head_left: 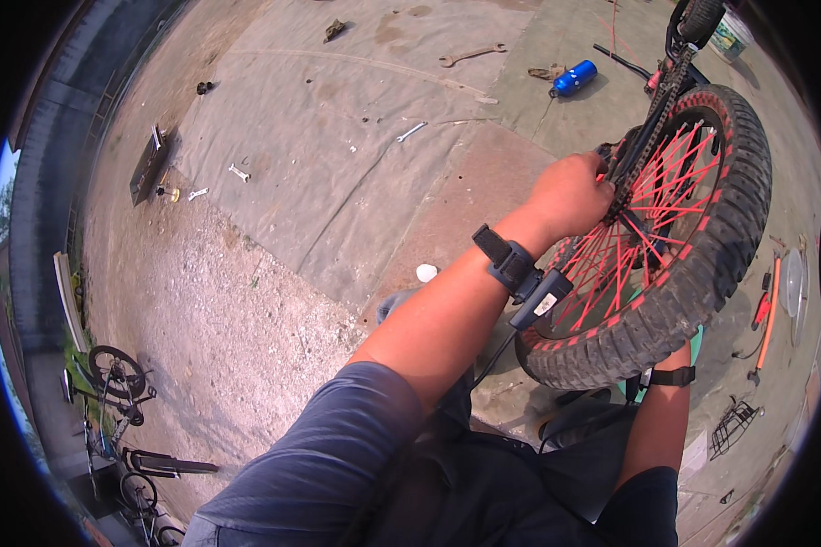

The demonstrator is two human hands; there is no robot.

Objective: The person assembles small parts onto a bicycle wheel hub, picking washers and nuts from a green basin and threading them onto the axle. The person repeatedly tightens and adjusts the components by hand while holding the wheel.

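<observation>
A bicycle wheel with a knobby black tyre (734, 246) and red spokes (602, 273) stands tilted in front of me at the right. My left hand (570, 196) is closed at the hub, beside the chain (652, 123); its fingertips are partly hidden, and I cannot make out what they grip. My right forearm, with a black wrist strap (672, 376), goes up behind the tyre. Only a little of my right hand (670, 258) shows through the spokes, so its grip is hidden. A strapped device (524, 273) sits on my left wrist.
A blue bottle (575, 78), a large wrench (472, 56) and smaller wrenches (411, 132) lie on the ground sheet. An orange-handled tool (768, 314) and a black wire rack (734, 427) lie at right. Another bicycle (119, 374) is at far left; a bucket (730, 36) stands at upper right.
</observation>
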